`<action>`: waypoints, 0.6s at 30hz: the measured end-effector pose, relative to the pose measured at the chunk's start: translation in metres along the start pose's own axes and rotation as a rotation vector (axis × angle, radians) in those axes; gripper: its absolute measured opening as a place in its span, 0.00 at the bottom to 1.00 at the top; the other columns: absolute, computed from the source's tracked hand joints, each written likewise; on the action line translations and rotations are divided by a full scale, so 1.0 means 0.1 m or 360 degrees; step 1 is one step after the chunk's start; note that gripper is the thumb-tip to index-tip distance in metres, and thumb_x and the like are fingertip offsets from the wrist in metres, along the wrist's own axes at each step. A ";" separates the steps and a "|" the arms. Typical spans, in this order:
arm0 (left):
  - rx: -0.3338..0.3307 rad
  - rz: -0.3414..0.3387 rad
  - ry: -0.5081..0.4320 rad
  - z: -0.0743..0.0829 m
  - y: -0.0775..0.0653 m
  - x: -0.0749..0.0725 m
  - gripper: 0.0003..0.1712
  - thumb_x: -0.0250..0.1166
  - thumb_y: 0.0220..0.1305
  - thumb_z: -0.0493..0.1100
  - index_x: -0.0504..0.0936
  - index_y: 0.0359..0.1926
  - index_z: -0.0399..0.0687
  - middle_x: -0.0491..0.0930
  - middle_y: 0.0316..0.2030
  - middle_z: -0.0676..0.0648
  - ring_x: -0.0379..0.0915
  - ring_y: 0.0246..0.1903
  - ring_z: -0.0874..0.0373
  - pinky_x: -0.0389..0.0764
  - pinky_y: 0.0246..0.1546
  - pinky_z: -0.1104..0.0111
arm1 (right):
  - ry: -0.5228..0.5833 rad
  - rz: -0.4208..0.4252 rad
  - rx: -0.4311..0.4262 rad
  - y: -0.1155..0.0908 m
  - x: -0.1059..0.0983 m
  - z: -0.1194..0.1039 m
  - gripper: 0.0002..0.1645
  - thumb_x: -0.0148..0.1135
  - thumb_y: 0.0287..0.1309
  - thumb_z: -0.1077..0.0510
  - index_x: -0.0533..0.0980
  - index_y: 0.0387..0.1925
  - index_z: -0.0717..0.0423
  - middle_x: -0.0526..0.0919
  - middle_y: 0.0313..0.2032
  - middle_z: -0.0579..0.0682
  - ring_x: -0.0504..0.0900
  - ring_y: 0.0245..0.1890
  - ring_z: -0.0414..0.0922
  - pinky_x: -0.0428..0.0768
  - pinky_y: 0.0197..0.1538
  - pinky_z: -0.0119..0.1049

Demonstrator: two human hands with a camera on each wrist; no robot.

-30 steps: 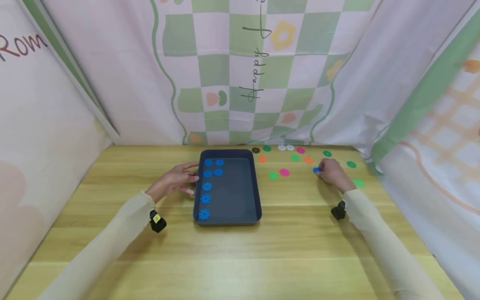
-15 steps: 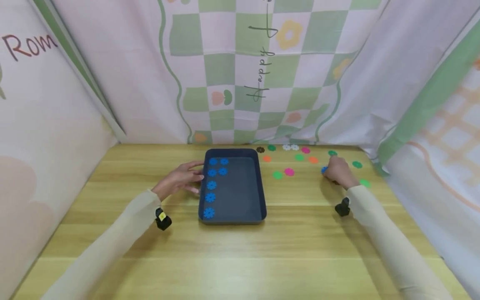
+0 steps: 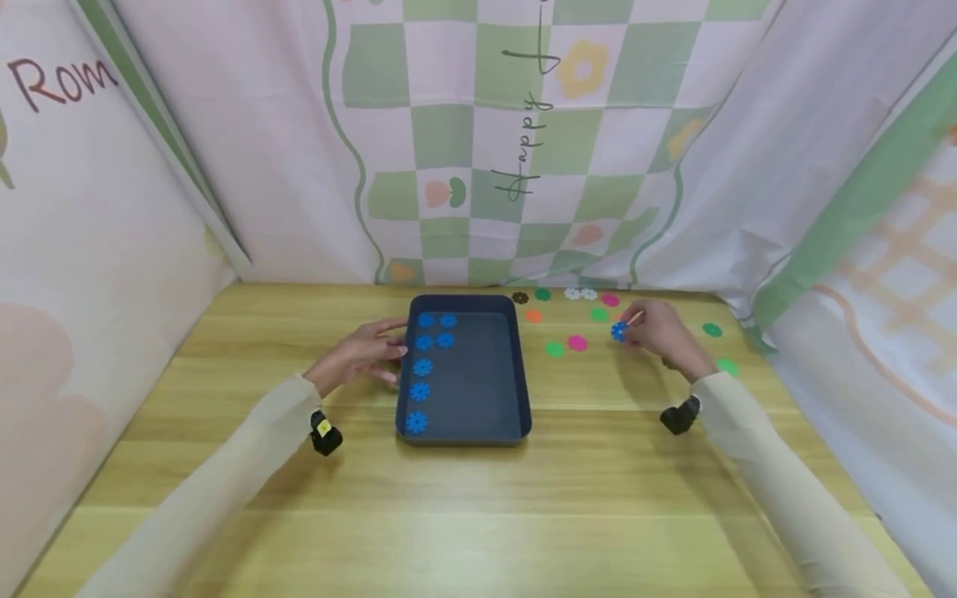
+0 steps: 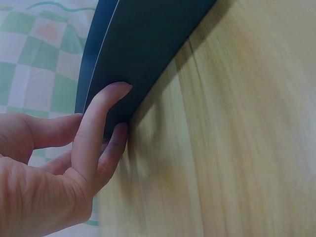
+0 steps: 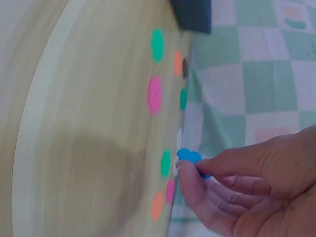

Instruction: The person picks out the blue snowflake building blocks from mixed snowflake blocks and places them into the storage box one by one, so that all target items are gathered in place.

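My right hand [image 3: 661,332] pinches a blue flower-shaped plastic disc [image 3: 619,331] between thumb and finger, raised over the table right of the dark grey tray [image 3: 478,386]. The same blue disc [image 5: 188,156] shows at the fingertips in the right wrist view. Against the tray's left wall rests my left hand [image 3: 366,353], its fingers spread. In the left wrist view the left hand [image 4: 64,163] touches the tray's outer side [image 4: 143,44] with its fingertips. Several blue discs [image 3: 422,367] lie inside the tray along its left side.
Right of the tray lie loose discs: pink [image 3: 576,343], light green [image 3: 554,349], orange [image 3: 533,316], brown [image 3: 519,297], white [image 3: 572,294] and dark green [image 3: 713,330]. A checked curtain [image 3: 493,149] hangs behind the wooden table [image 3: 478,515].
My right hand has lifted the blue disc off the table and moved it slightly left, toward the tray. The left hand stays at the tray's side. The head view has shifted slightly.
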State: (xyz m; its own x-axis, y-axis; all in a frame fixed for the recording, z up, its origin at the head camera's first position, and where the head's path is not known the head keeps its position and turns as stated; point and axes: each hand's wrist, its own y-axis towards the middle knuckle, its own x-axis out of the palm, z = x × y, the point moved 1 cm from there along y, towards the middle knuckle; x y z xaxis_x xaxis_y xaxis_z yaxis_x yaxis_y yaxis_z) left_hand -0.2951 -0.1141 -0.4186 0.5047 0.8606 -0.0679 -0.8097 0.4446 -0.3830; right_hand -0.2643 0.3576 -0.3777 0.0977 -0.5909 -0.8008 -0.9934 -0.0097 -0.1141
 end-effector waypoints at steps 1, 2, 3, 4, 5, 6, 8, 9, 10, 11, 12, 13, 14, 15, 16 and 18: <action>-0.0002 0.0000 -0.0001 0.00 0.00 0.00 0.41 0.52 0.80 0.31 0.47 0.85 0.48 0.53 0.79 0.28 0.71 0.68 0.33 0.91 0.34 0.68 | 0.0039 -0.0006 -0.0034 0.01 0.02 -0.04 0.17 0.62 0.69 0.67 0.74 0.54 0.77 0.83 0.45 0.72 0.87 0.36 0.56 0.91 0.37 0.44; -0.0003 0.0003 0.0004 0.01 0.00 0.00 0.41 0.53 0.80 0.31 0.47 0.85 0.49 0.53 0.79 0.28 0.71 0.68 0.33 0.91 0.34 0.68 | 0.0080 -0.0017 -0.0071 0.02 0.04 -0.08 0.18 0.63 0.68 0.69 0.74 0.54 0.78 0.83 0.45 0.73 0.88 0.38 0.58 0.92 0.41 0.45; -0.0006 0.0007 0.0006 0.01 0.00 0.00 0.40 0.53 0.80 0.31 0.47 0.85 0.49 0.53 0.79 0.28 0.71 0.68 0.33 0.91 0.34 0.67 | 0.0101 -0.0027 -0.0103 0.02 0.06 -0.11 0.18 0.64 0.67 0.69 0.74 0.54 0.78 0.83 0.45 0.73 0.88 0.39 0.58 0.92 0.44 0.45; -0.0008 0.0010 0.0009 0.01 0.00 0.00 0.40 0.53 0.80 0.31 0.48 0.85 0.49 0.53 0.79 0.28 0.71 0.68 0.33 0.91 0.34 0.68 | 0.0125 -0.0039 -0.0137 0.03 0.07 -0.15 0.20 0.64 0.66 0.70 0.73 0.55 0.79 0.83 0.45 0.73 0.88 0.39 0.58 0.92 0.44 0.45; -0.0012 0.0012 0.0010 0.01 0.00 0.00 0.40 0.53 0.80 0.31 0.48 0.85 0.49 0.54 0.79 0.28 0.71 0.68 0.33 0.91 0.34 0.67 | 0.0153 -0.0051 -0.0167 0.05 0.09 -0.18 0.20 0.64 0.65 0.71 0.73 0.56 0.80 0.83 0.44 0.73 0.88 0.38 0.57 0.92 0.44 0.43; -0.0015 0.0015 0.0011 0.02 0.00 0.00 0.40 0.53 0.80 0.31 0.48 0.85 0.49 0.54 0.79 0.29 0.71 0.68 0.34 0.91 0.34 0.67 | 0.0175 -0.0057 -0.0193 0.05 0.10 -0.21 0.20 0.64 0.65 0.72 0.73 0.55 0.80 0.84 0.44 0.74 0.88 0.38 0.56 0.92 0.43 0.42; -0.0017 0.0024 0.0017 0.02 0.00 0.02 0.40 0.53 0.80 0.31 0.49 0.85 0.50 0.55 0.79 0.29 0.73 0.67 0.34 0.91 0.33 0.68 | 0.0190 -0.0059 -0.0227 0.07 0.12 -0.26 0.19 0.64 0.64 0.72 0.74 0.54 0.79 0.85 0.43 0.73 0.88 0.36 0.53 0.91 0.41 0.38; -0.0016 0.0025 0.0017 0.02 0.00 0.02 0.40 0.53 0.80 0.31 0.49 0.85 0.50 0.55 0.79 0.29 0.72 0.67 0.34 0.91 0.33 0.68 | 0.0206 -0.0062 -0.0234 0.08 0.13 -0.28 0.18 0.63 0.65 0.72 0.74 0.54 0.79 0.85 0.43 0.73 0.88 0.36 0.53 0.91 0.41 0.37; -0.0017 0.0026 0.0017 0.02 0.01 0.02 0.40 0.53 0.80 0.31 0.49 0.85 0.50 0.55 0.79 0.29 0.72 0.67 0.34 0.91 0.32 0.68 | 0.0225 -0.0068 -0.0237 0.09 0.14 -0.30 0.17 0.63 0.66 0.72 0.74 0.54 0.78 0.85 0.43 0.73 0.89 0.37 0.53 0.91 0.42 0.37; -0.0016 0.0029 0.0016 0.02 0.01 0.02 0.40 0.53 0.80 0.31 0.49 0.85 0.50 0.56 0.79 0.29 0.72 0.67 0.34 0.91 0.32 0.68 | 0.0248 -0.0077 -0.0238 0.10 0.15 -0.31 0.16 0.62 0.67 0.72 0.74 0.53 0.78 0.86 0.43 0.73 0.89 0.37 0.53 0.92 0.43 0.38; -0.0016 0.0031 0.0016 0.02 0.00 0.02 0.40 0.53 0.80 0.31 0.49 0.85 0.49 0.56 0.79 0.29 0.72 0.67 0.34 0.91 0.32 0.68 | 0.0261 -0.0082 -0.0241 0.11 0.17 -0.33 0.15 0.61 0.67 0.72 0.75 0.53 0.77 0.86 0.43 0.73 0.89 0.38 0.55 0.92 0.44 0.40; -0.0016 0.0034 0.0016 0.02 0.00 0.02 0.40 0.53 0.80 0.31 0.49 0.85 0.49 0.55 0.79 0.29 0.72 0.67 0.34 0.91 0.31 0.69 | 0.0276 -0.0090 -0.0241 0.12 0.19 -0.35 0.14 0.60 0.68 0.72 0.75 0.53 0.77 0.86 0.44 0.73 0.89 0.38 0.56 0.92 0.45 0.41; -0.0017 0.0036 0.0019 0.02 0.00 0.02 0.40 0.53 0.80 0.31 0.49 0.85 0.50 0.55 0.79 0.29 0.72 0.67 0.34 0.91 0.31 0.69 | 0.0292 -0.0101 -0.0244 0.13 0.20 -0.37 0.14 0.60 0.69 0.72 0.75 0.53 0.76 0.86 0.44 0.73 0.89 0.39 0.57 0.92 0.46 0.43; -0.0018 0.0037 0.0020 0.02 0.00 0.02 0.40 0.53 0.80 0.31 0.48 0.85 0.50 0.55 0.79 0.29 0.71 0.68 0.34 0.91 0.31 0.69 | 0.0300 -0.0108 -0.0255 0.14 0.22 -0.39 0.14 0.60 0.69 0.72 0.75 0.53 0.76 0.86 0.44 0.73 0.89 0.40 0.58 0.92 0.47 0.45; -0.0020 0.0041 0.0021 0.02 0.00 0.02 0.40 0.53 0.80 0.31 0.49 0.85 0.50 0.55 0.79 0.30 0.71 0.68 0.34 0.91 0.31 0.69 | 0.0298 -0.0111 -0.0264 0.15 0.24 -0.42 0.13 0.59 0.70 0.72 0.75 0.53 0.76 0.86 0.44 0.73 0.89 0.41 0.59 0.92 0.48 0.47; -0.0022 0.0043 0.0026 0.03 0.00 0.02 0.40 0.52 0.80 0.31 0.49 0.85 0.50 0.55 0.79 0.30 0.71 0.68 0.34 0.91 0.31 0.69 | 0.0293 -0.0110 -0.0288 0.16 0.27 -0.47 0.13 0.60 0.71 0.71 0.76 0.53 0.75 0.87 0.44 0.72 0.89 0.41 0.61 0.92 0.48 0.49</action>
State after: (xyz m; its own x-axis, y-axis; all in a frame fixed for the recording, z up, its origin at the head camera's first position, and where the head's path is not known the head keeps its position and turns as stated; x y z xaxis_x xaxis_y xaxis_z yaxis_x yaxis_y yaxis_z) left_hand -0.2947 -0.1119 -0.4157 0.4877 0.8680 -0.0936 -0.8190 0.4177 -0.3935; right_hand -0.2802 0.3036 -0.3737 0.1696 -0.7205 -0.6723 -0.9809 -0.1895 -0.0444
